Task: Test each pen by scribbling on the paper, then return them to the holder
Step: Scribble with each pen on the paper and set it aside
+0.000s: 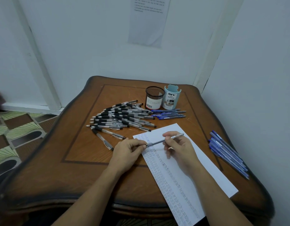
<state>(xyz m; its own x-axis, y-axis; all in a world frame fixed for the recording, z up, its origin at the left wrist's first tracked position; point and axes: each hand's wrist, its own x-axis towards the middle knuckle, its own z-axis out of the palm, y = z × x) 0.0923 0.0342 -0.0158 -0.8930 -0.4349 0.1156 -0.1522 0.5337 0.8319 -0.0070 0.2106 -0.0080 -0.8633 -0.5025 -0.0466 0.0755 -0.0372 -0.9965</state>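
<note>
The left grip (126, 152) pinches the tip end of a pen (157, 141) between thumb and fingers. The right grip (180, 149) grasps the same pen near its back end, with fingers curled round the barrel. The pen lies slantwise between them, just above the upper part of the paper (206, 168).

The paper sits at an angle on the right half of the brown wooden surface (85, 160), and its near end hangs over the front edge. Rows of small scribbles (162, 168) fill its left side, some blue and some grey.

At the far side of the surface stand a black mesh holder (155, 98) and a light blue holder (172, 99), side by side and touching. A big heap of black pens (121, 118) lies to the left of them, spread towards the middle. A short row of blue pens (168, 114) lies just in front of the holders. Another bunch of blue pens (227, 154) lies near the right edge, well apart from the paper.

A printed sheet (149, 22) hangs on the wall behind, its text too small to read. A patterned floor (15, 128) shows on the left.
</note>
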